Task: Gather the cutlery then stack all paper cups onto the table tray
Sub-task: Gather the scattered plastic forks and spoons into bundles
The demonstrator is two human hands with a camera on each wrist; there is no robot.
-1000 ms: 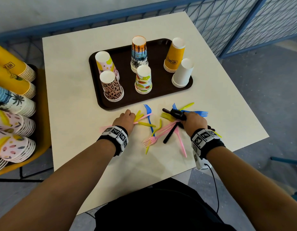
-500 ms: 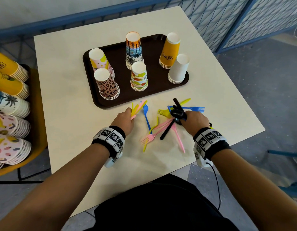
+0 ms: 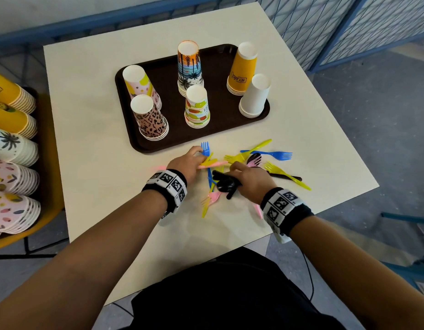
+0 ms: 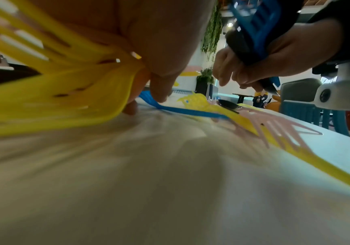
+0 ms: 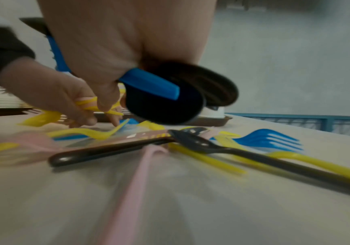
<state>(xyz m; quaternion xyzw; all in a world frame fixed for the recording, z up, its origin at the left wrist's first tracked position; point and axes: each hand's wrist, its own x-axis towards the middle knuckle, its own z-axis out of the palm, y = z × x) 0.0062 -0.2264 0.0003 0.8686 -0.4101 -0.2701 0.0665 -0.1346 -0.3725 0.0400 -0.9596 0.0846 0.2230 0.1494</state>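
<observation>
Several stacks of upturned paper cups (image 3: 196, 108) stand on the dark brown tray (image 3: 218, 132). In front of it coloured plastic cutlery lies scattered: a blue fork (image 3: 275, 154), a yellow fork (image 3: 287, 176), a black spoon (image 3: 254, 158) and pink forks (image 3: 213, 197). My left hand (image 3: 194, 158) grips a bunch of yellow forks (image 4: 54, 92) and a pink piece, its fingertips at another blue fork (image 3: 205, 148). My right hand (image 3: 239, 170) grips black spoons (image 5: 170, 99) and a blue handle (image 5: 151, 84), hovering over the pile close to the left hand.
Long sideways stacks of paper cups (image 3: 13, 163) lie on a yellow stand left of the table. A blue mesh fence (image 3: 325, 25) runs behind and to the right. The table's front edge (image 3: 230, 248) is close behind my wrists.
The right hand has moved left with its black spoons, and the left hand has moved right with its yellow and pink pieces. The hands are now close together over the pile.
</observation>
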